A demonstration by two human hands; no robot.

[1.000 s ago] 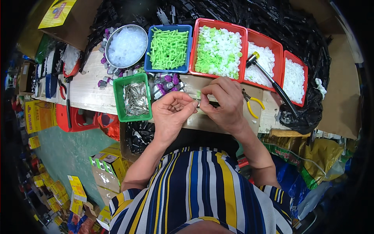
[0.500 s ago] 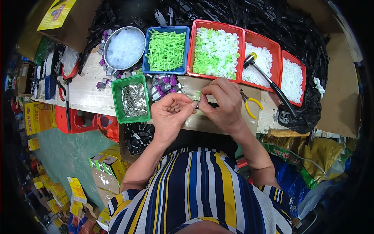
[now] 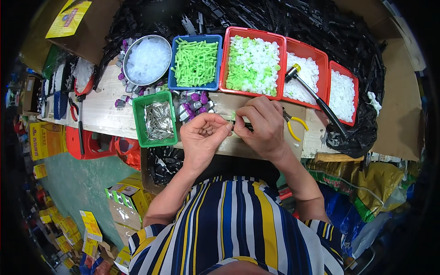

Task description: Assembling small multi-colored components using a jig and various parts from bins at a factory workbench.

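Note:
My left hand point(image 3: 201, 139) is closed in a pinch, thumb and forefinger together, other fingers curled. My right hand point(image 3: 261, 126) is pinched closed against those fingertips. Where they meet, a small light-green plastic piece point(image 3: 233, 115) sticks up between the fingers; its lower part is hidden. A dark part shows beneath the right fingers, too covered to name. Just left of my left hand stands a green bin point(image 3: 136, 120) of thin metal pins. Beside my right hand lie yellow-handled pliers point(image 3: 298, 124).
Along the back stand a metal bowl point(image 3: 169, 64) of clear pieces, a blue bin point(image 3: 171, 85) of green sticks, and red bins point(image 3: 223, 68) of white and green caps. A black hammer point(image 3: 323, 106) leans across them. Purple-grey parts point(image 3: 195, 104) lie loose; black plastic parts point(image 3: 293, 18) pile up behind.
The green piece sits lower between my fingertips, and less of it shows. My hands have shifted slightly and remain pinched together.

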